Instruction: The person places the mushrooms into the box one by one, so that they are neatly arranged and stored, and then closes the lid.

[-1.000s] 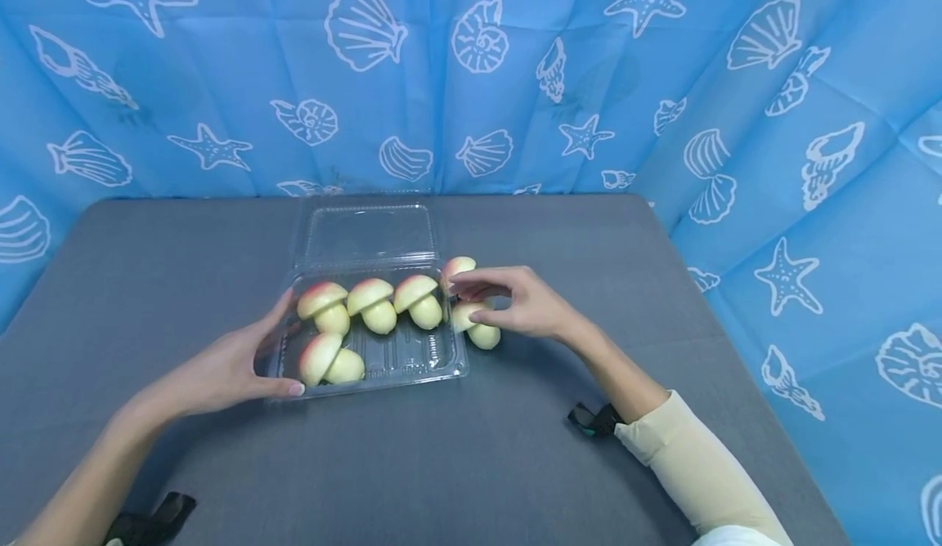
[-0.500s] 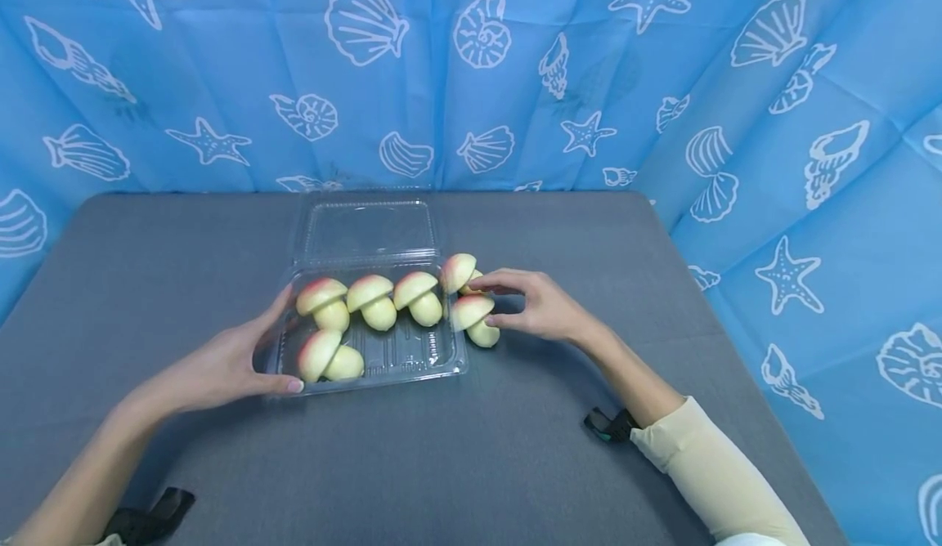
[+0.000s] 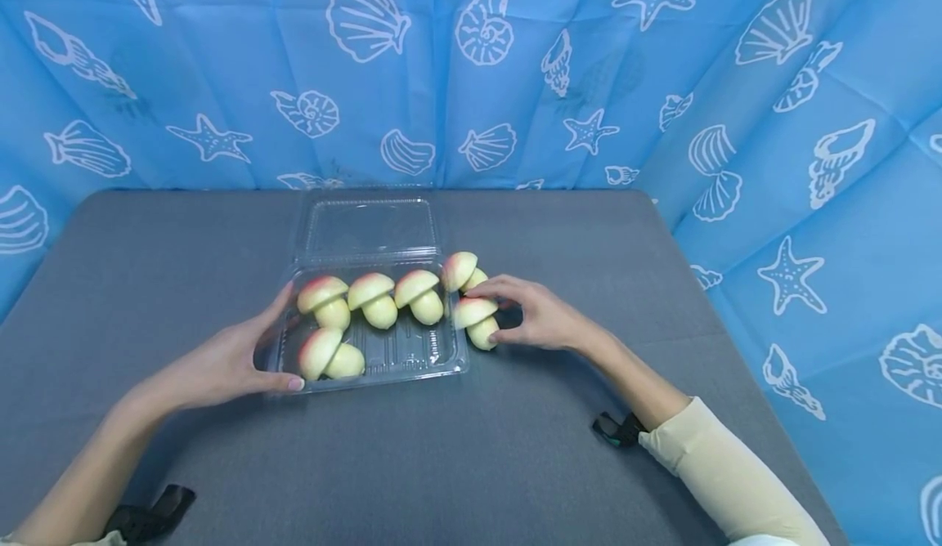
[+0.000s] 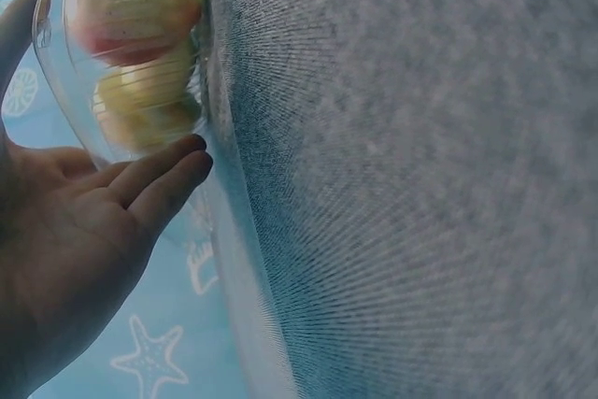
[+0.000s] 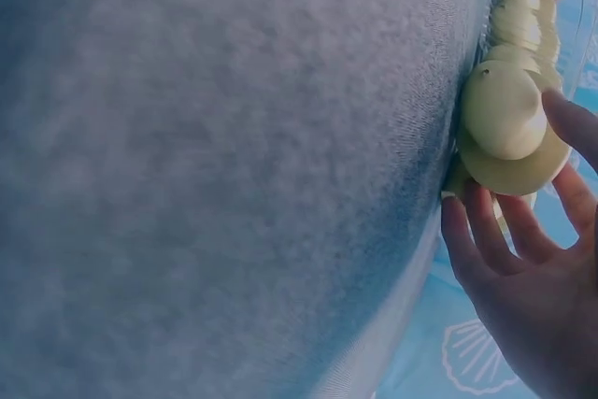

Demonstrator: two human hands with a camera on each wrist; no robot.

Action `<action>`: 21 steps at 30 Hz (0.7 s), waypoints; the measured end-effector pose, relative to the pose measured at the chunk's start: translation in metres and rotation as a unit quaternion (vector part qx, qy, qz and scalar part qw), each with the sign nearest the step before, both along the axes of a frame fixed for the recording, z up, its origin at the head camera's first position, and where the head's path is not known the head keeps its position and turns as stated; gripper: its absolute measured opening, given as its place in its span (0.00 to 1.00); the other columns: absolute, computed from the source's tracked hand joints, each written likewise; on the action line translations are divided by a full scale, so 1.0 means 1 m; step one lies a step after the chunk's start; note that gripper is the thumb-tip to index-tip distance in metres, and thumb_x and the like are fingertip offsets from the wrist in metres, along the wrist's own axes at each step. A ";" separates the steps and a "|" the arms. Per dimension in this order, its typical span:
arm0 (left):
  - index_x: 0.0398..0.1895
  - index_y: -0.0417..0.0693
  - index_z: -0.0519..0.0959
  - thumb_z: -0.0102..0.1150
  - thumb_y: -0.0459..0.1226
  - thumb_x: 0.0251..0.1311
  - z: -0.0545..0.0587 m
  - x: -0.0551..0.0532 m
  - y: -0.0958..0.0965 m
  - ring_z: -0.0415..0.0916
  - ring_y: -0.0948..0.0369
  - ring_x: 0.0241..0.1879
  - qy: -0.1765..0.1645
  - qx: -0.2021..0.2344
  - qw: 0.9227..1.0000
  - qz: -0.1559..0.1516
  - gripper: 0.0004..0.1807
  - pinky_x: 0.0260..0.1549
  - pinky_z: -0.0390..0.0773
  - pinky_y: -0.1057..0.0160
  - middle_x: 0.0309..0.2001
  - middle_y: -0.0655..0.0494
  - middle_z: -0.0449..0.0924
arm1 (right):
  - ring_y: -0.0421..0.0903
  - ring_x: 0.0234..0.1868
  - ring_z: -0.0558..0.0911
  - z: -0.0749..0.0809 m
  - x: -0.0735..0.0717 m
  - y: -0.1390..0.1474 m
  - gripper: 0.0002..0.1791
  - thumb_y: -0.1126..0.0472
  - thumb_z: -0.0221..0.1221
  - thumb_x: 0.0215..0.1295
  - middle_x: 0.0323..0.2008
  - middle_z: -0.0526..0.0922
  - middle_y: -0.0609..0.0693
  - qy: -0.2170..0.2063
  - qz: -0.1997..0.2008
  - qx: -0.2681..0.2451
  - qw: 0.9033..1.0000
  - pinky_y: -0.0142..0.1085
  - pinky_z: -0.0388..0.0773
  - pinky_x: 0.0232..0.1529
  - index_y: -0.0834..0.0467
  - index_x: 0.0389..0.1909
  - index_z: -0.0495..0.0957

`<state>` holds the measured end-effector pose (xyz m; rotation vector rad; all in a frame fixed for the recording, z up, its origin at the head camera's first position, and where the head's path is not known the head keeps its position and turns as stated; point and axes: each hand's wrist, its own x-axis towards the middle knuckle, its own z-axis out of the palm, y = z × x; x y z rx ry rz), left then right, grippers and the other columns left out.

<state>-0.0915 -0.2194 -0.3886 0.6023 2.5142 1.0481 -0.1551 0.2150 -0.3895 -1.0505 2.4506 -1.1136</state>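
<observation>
My left hand (image 3: 221,369) holds the left end of a clear plastic clamshell box (image 3: 401,366), thumb on the near corner, fingers along the far side. In the left wrist view the fingers (image 4: 159,179) stretch against the box wall. Inside lie several pale yellow mushroom-shaped pieces with pink-blushed caps: a row at the back and one mushroom (image 3: 331,358) at the front left. To the right of the box, my right hand (image 3: 540,315) pinches a loose mushroom-shaped piece (image 3: 478,327). The right wrist view has the thumb at its stem (image 5: 505,109) and the fingertips by the cap.
Another loose mushroom-shaped piece (image 3: 461,270) lies just behind the pinched one, close to the box. The transparent lid (image 3: 371,223) is folded back toward the blue curtain (image 3: 441,80). A grey cloth (image 3: 427,464) covers the table.
My right hand has drawn slightly right and down from above the loose pieces, bringing its thumb to the nearer one's stem. The farther piece shows more fully. The left hand stays on the box.
</observation>
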 end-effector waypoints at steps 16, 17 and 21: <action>0.80 0.48 0.28 0.72 0.56 0.52 0.001 0.000 0.001 0.60 0.35 0.68 -0.003 0.006 1.000 0.003 0.69 0.61 0.66 0.36 0.78 0.34 0.38 | 0.46 0.56 0.78 -0.005 0.004 -0.005 0.41 0.64 0.75 0.51 0.63 0.74 0.50 -0.032 -0.011 0.006 0.999 0.41 0.81 0.54 0.52 0.68 0.70; 0.79 0.48 0.28 0.72 0.56 0.52 0.001 0.000 0.001 0.60 0.35 0.68 -0.003 0.006 1.000 0.003 0.69 0.61 0.66 0.36 0.78 0.34 0.39 | 0.46 0.56 0.78 -0.006 0.003 -0.004 0.41 0.64 0.75 0.51 0.62 0.74 0.50 -0.030 -0.010 0.001 0.999 0.41 0.81 0.54 0.52 0.68 0.71; 0.80 0.48 0.28 0.72 0.55 0.52 0.000 0.000 0.000 0.60 0.34 0.67 -0.002 0.006 1.000 0.001 0.69 0.61 0.66 0.35 0.78 0.33 0.39 | 0.45 0.55 0.78 -0.004 0.003 0.000 0.40 0.65 0.75 0.51 0.59 0.76 0.49 -0.020 -0.011 -0.015 1.000 0.41 0.81 0.53 0.52 0.67 0.72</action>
